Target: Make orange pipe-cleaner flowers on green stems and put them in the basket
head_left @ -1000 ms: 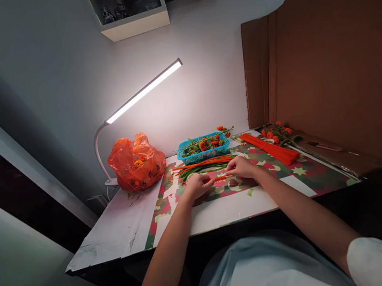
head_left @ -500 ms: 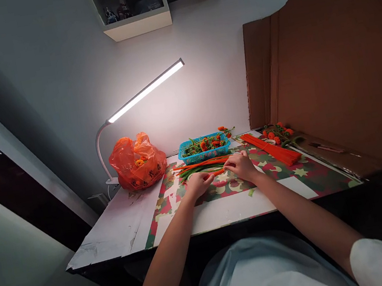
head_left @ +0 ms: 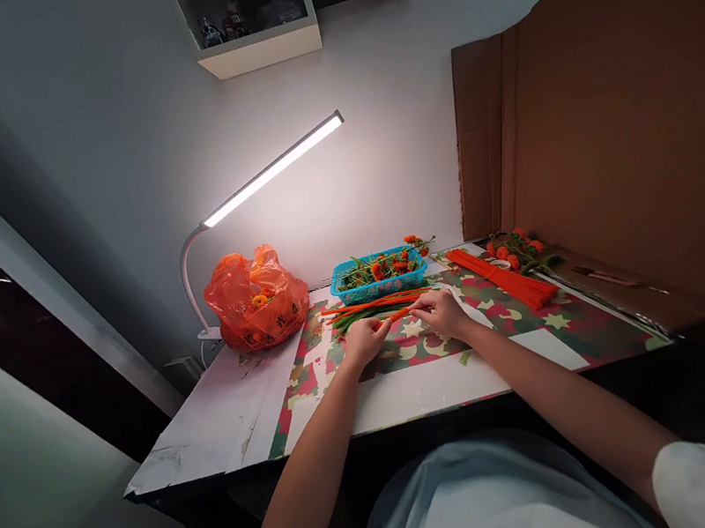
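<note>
A short orange pipe cleaner piece (head_left: pixel 399 315), seemingly coiled, stretches between my two hands over the table. Its left end is pinched in the fingertips of my left hand (head_left: pixel 366 340). My right hand (head_left: pixel 444 314) is closed on the other end, thumb and forefinger together. Just behind my hands lie green pipe cleaners (head_left: pixel 349 321) and several orange pipe cleaners (head_left: pixel 369 304), partly hidden by my fingers. A blue plastic basket (head_left: pixel 380 289) behind them holds orange flowers with green stems.
At the left stands an orange plastic bag (head_left: pixel 258 301) beside a lit desk lamp (head_left: pixel 274 169). To the right lie a bundle of orange pipe cleaners (head_left: pixel 505 277), more orange flowers (head_left: pixel 511 249) and tweezers (head_left: pixel 609 277). Cardboard (head_left: pixel 618 124) walls the right side.
My right hand has tilted and come slightly lower and to the left. The coiled orange piece has risen a little and now slants up to the right. Both hands still grip it.
</note>
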`<control>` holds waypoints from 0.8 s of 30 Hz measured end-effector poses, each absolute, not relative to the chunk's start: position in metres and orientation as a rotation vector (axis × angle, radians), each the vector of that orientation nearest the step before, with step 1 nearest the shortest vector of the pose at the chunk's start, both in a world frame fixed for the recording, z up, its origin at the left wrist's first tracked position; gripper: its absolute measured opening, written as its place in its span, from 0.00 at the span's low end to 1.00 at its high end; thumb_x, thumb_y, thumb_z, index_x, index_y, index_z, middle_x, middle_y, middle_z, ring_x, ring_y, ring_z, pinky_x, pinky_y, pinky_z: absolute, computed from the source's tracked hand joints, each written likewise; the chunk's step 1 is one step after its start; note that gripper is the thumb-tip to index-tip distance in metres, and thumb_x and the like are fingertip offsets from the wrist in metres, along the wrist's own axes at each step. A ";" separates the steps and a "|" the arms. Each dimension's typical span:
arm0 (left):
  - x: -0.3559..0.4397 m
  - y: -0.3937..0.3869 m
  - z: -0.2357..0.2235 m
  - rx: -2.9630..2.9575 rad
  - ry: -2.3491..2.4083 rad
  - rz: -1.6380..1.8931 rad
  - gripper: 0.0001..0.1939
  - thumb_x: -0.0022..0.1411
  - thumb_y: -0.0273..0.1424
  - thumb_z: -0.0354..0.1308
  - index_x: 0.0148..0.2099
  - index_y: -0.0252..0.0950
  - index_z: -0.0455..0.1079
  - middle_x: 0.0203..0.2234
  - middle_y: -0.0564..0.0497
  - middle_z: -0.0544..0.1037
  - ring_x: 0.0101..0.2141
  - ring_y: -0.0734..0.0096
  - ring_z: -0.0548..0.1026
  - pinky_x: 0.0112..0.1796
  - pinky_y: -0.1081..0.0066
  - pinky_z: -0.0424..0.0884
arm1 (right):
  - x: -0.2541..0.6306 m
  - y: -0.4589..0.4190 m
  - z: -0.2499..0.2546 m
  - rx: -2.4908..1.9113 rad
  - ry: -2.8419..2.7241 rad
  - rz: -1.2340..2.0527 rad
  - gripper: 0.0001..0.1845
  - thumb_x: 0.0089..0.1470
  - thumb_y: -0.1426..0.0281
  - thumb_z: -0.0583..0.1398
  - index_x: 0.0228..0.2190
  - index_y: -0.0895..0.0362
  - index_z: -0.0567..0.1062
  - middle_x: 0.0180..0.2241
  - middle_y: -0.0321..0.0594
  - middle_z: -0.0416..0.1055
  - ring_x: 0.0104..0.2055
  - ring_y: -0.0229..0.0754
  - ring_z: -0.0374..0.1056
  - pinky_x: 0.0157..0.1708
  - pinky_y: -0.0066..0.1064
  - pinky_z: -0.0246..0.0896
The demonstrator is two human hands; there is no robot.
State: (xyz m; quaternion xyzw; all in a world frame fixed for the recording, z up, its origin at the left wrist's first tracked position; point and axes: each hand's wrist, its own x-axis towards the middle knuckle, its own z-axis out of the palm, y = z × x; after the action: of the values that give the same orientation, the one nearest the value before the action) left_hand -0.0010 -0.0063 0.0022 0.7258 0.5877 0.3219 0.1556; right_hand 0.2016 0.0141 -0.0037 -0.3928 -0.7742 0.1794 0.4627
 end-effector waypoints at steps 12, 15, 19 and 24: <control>-0.008 -0.003 0.006 2.049 1.229 1.015 0.27 0.53 0.53 0.49 0.19 0.33 0.60 0.14 0.57 0.54 0.19 0.80 0.52 0.22 0.75 0.48 | 0.212 0.025 0.004 -0.840 -1.749 1.239 0.23 0.36 0.50 0.65 0.23 0.58 0.78 0.25 0.38 0.71 0.30 0.38 0.64 0.32 0.30 0.56; -0.012 -0.003 0.004 2.120 1.226 0.922 0.26 0.54 0.50 0.49 0.20 0.32 0.64 0.14 0.57 0.56 0.19 0.79 0.54 0.22 0.76 0.49 | 0.221 0.028 0.004 -0.916 -1.817 1.275 0.22 0.31 0.53 0.68 0.20 0.59 0.77 0.20 0.35 0.68 0.24 0.35 0.60 0.26 0.28 0.53; -0.015 -0.004 0.002 2.243 1.247 0.809 0.23 0.55 0.47 0.50 0.20 0.32 0.63 0.15 0.57 0.55 0.19 0.80 0.52 0.21 0.76 0.47 | 0.227 0.029 0.001 -0.992 -1.881 1.239 0.20 0.29 0.56 0.70 0.21 0.60 0.77 0.21 0.37 0.70 0.22 0.34 0.60 0.23 0.28 0.52; -0.016 -0.006 0.003 2.425 1.278 0.737 0.22 0.56 0.45 0.50 0.18 0.33 0.59 0.15 0.58 0.52 0.20 0.80 0.50 0.22 0.74 0.45 | 0.227 0.028 -0.004 -1.121 -2.009 1.047 0.16 0.34 0.58 0.67 0.20 0.60 0.78 0.18 0.39 0.71 0.19 0.35 0.60 0.19 0.28 0.50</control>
State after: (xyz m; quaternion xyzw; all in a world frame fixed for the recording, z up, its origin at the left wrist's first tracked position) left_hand -0.0164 -0.0063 0.0026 0.8445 0.4451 0.2567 0.1511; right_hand 0.2269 0.0279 -0.0043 -0.4228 -0.7576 0.3950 0.3020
